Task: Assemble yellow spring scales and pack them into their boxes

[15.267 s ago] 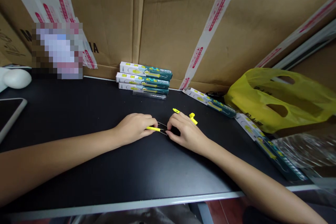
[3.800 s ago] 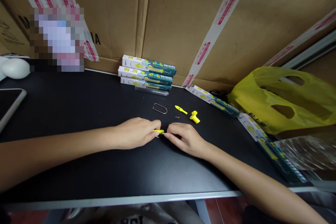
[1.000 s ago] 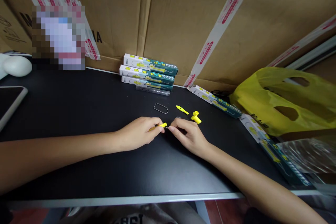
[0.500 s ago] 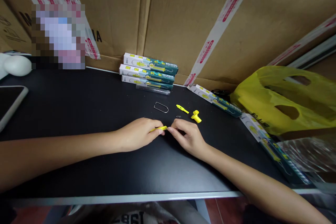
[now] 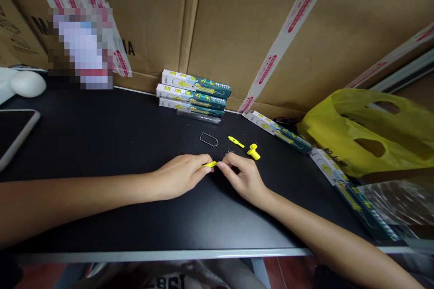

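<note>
A slim yellow plastic piece is pinched between the thumb and fingers of my left hand. My right hand is closed at the tip of that piece, its thumb and forefinger on a thin metal bit, perhaps a wire or hook, too small to make out fully. Just beyond my hands lie a bent metal wire loop, a small spring partly behind my right knuckles, a yellow rod-like part and a yellow T-shaped part.
Several printed boxes are stacked at the back, with a clear plastic tube before them. More boxes line the right side near a yellow plastic bag. A white-edged tablet or phone lies left. Cardboard walls the back.
The view has shifted slightly. Both hands keep nearly the same pose around the yellow piece, and the loose parts lie as before.
</note>
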The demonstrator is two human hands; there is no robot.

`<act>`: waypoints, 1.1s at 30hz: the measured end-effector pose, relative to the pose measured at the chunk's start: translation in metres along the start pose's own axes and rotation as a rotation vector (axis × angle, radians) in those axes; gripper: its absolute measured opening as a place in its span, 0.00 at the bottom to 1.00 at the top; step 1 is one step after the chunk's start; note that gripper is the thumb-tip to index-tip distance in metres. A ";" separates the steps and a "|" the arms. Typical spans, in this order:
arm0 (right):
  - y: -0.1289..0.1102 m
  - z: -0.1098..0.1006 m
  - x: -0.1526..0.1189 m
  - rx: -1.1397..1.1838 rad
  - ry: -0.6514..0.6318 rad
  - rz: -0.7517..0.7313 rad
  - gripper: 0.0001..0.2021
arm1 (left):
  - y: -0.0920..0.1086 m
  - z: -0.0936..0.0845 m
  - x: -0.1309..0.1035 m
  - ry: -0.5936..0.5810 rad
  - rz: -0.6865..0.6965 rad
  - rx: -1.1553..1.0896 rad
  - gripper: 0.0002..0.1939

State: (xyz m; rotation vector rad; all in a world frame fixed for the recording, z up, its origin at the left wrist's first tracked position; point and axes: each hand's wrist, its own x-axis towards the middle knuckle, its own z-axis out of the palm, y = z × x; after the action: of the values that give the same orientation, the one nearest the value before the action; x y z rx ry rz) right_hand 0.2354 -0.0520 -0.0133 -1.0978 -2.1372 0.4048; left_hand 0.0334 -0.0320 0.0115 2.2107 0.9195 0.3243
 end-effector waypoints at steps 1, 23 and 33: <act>0.000 0.000 0.000 0.007 -0.003 0.007 0.13 | 0.000 0.000 0.000 0.003 -0.011 -0.005 0.09; -0.003 0.000 -0.001 0.060 -0.014 0.066 0.14 | 0.000 0.005 -0.003 -0.005 0.000 0.038 0.05; 0.004 -0.005 0.003 0.117 -0.081 0.049 0.12 | -0.003 0.000 0.004 -0.064 -0.122 -0.335 0.12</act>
State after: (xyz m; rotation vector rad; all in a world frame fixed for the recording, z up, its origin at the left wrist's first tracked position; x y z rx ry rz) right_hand 0.2398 -0.0474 -0.0109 -1.0853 -2.1300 0.5992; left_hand 0.0344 -0.0278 0.0092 1.8414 0.8902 0.3223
